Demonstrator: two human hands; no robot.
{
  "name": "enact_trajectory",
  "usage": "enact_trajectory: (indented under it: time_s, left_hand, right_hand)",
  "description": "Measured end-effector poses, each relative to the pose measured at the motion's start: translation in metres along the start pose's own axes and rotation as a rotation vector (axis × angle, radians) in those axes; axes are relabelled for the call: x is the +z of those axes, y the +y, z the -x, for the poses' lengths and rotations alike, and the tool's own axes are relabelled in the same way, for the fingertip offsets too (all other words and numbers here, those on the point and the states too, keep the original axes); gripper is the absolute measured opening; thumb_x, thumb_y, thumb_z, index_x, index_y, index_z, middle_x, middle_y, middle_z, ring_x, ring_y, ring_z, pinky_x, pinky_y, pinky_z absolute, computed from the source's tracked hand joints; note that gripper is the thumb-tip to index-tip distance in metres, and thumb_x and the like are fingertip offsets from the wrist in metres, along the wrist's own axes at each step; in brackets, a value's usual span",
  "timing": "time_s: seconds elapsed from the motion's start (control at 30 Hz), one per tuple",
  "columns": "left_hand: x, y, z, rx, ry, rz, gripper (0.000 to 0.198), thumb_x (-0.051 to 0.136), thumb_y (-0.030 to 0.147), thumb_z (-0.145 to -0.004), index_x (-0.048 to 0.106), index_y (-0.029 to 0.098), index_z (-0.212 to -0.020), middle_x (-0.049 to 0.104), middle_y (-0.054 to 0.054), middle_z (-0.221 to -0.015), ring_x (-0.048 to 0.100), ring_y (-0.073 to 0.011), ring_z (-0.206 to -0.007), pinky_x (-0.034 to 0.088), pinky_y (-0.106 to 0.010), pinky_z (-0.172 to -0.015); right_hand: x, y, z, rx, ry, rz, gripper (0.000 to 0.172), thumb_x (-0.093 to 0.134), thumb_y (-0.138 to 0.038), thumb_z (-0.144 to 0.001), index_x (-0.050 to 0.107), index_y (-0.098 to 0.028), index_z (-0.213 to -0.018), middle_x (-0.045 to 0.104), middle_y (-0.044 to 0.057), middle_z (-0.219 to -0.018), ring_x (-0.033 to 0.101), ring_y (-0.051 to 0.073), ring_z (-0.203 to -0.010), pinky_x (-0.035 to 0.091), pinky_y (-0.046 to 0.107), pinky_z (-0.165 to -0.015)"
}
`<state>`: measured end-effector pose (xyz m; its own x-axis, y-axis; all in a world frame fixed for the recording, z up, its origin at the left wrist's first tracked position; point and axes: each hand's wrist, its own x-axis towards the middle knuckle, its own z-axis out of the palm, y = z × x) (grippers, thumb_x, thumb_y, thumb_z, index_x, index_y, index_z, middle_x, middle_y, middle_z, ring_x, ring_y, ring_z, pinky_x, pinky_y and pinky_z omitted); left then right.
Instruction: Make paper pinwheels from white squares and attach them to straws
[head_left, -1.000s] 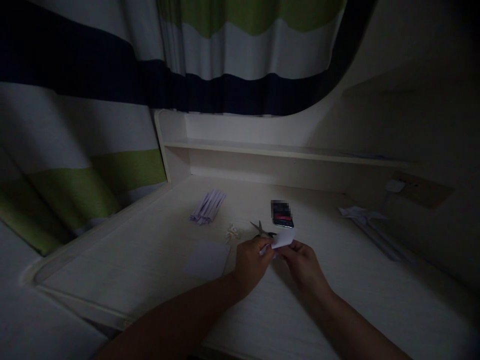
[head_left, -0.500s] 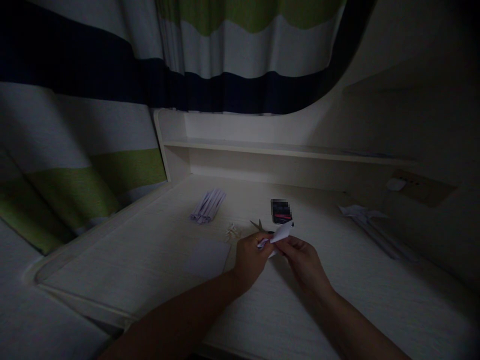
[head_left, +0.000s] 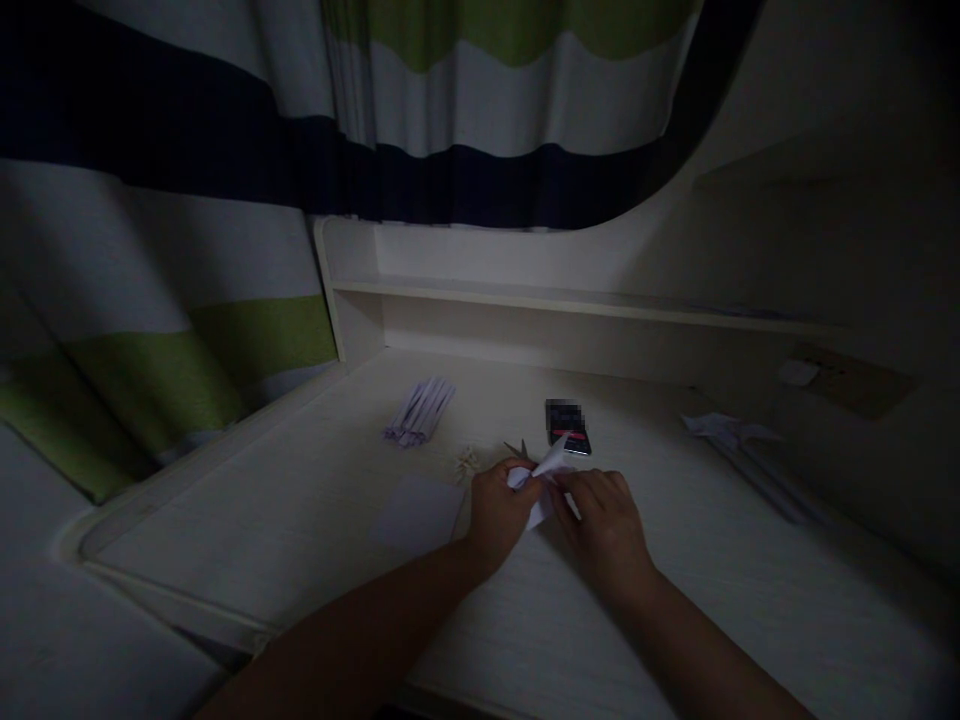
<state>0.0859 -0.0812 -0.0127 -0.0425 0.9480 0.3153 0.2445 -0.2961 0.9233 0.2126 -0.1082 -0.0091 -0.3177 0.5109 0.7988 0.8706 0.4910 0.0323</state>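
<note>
A folded white paper is held up between both hands over the desk. My left hand pinches its left side, fingers closed on it. On the other side my right hand grips the paper's right edge between thumb and fingers. One flap of the paper points up and another hangs down between the hands. Just behind my left hand lie scissors, partly hidden by the hand and paper. A flat white sheet rests on the desk left of my left hand.
A bundle of rolled paper sticks and a small pile of short pale pieces lie at the left. A phone is behind the hands. Folded paper with long strips lies right. A shelf runs along the back.
The paper has been turned and opened out, with a flap now hanging down between the hands. My right hand has rotated, its back now facing up more. The view has shifted slightly.
</note>
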Motion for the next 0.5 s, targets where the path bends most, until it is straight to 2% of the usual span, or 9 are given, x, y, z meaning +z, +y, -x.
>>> enact_trajectory:
  time_s: [0.13,0.23,0.5]
  left_hand:
    - [0.0000,0.0005,-0.0005,-0.018,0.000,-0.001,0.018,0.055,0.018,-0.064,0.065,0.015,-0.078,0.062,0.001,-0.060,0.055,-0.0097,-0.052,0.043,-0.018,-0.049]
    - [-0.0002,-0.0003,0.0000,0.023,0.006,-0.024,0.017,0.055,0.018,-0.064,0.065,0.016,-0.078,0.063,0.001,-0.060,0.055,-0.0094,-0.052,0.043,-0.017,-0.048]
    - [-0.0009,0.0002,0.0021,0.088,-0.009,-0.042,0.018,0.056,0.015,-0.064,0.065,0.017,-0.078,0.064,0.002,-0.063,0.056,-0.0085,-0.052,0.043,-0.017,-0.050]
  right_hand:
    - [-0.0010,-0.0009,-0.0003,-0.037,-0.043,0.085,0.018,0.044,-0.020,-0.083,0.059,-0.013,-0.077,0.061,0.007,-0.068,0.052,0.017,-0.065,0.033,0.031,-0.063]
    - [-0.0018,-0.0027,-0.0003,-0.046,-0.074,0.112,0.019,0.043,-0.018,-0.083,0.059,-0.013,-0.074,0.061,0.007,-0.065,0.051,0.016,-0.061,0.031,0.031,-0.061]
    - [-0.0010,-0.0065,-0.0001,0.021,-0.048,0.092,0.021,0.041,-0.019,-0.083,0.057,-0.013,-0.071,0.060,0.007,-0.062,0.051,0.017,-0.059,0.032,0.030,-0.060]
